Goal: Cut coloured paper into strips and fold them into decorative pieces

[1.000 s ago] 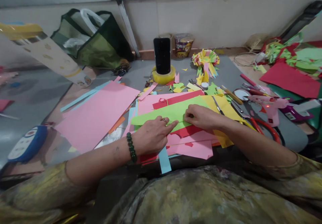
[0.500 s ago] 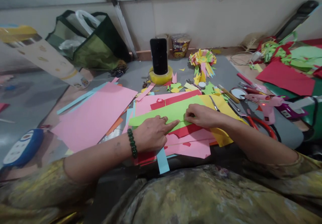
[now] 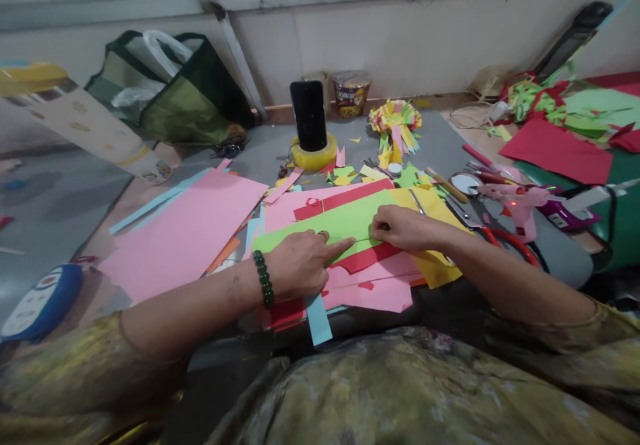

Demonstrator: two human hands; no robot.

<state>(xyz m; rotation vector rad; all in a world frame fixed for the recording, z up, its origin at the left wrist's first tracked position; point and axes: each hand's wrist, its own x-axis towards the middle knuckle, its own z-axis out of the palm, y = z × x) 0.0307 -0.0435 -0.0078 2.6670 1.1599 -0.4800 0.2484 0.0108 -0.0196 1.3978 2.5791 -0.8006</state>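
A long light-green paper (image 3: pixel 345 213) lies folded across a pile of coloured sheets in front of me. My left hand (image 3: pixel 300 262) rests on it, index finger stretched out along the folded edge. At the right part of that edge, my right hand (image 3: pixel 404 227) is closed with curled fingers on the green paper; its fingertips are partly hidden. Red paper (image 3: pixel 373 256) and pink paper (image 3: pixel 387 298) show beneath. A light-blue strip (image 3: pixel 319 322) hangs from under my left hand. Yellow paper (image 3: pixel 434 270) lies below my right wrist.
A large pink sheet (image 3: pixel 190 232) lies at left. Behind the pile, a phone (image 3: pixel 309 115) stands in a yellow tape roll (image 3: pixel 300 158) near a paper-strip flower (image 3: pixel 395 118). Red-handled scissors (image 3: pixel 517 248) and a pink glue gun (image 3: pixel 523 208) lie right. A bottle (image 3: pixel 95 125) stands left.
The camera view has shifted slightly. Both hands stay on the green paper in nearly the same pose, with the right fingers still curled at its folded edge.
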